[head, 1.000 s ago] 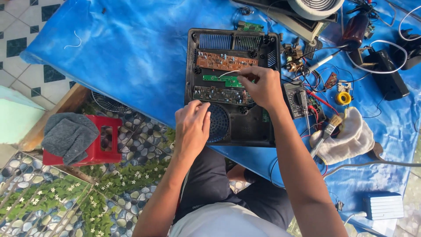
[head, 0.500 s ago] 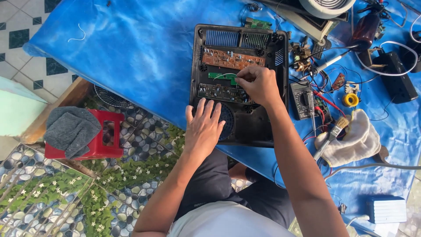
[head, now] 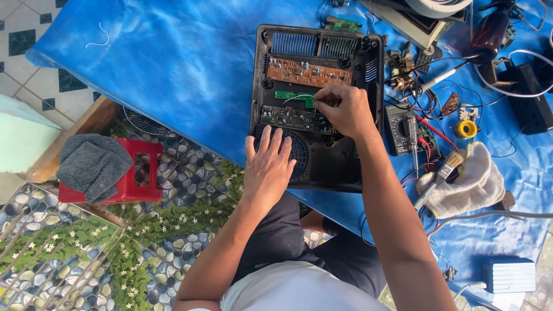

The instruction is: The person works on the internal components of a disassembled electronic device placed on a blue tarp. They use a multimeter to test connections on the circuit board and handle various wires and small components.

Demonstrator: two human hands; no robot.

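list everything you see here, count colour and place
appliance housing: 1, black, opened, centre of tarp
circuit boards: 3 inside housing, brown, green, dark
tarp: 1, blue, under everything
multimeter: 1, dark, right of housing
paintbrush: 1, on white cloth
solder spool: 1, yellow, far right
stool: 1, red, left, grey cloth on it
box: 1, blue-white, lower right
left hand: flat on housing grille
right hand: fingers pinched at the boards
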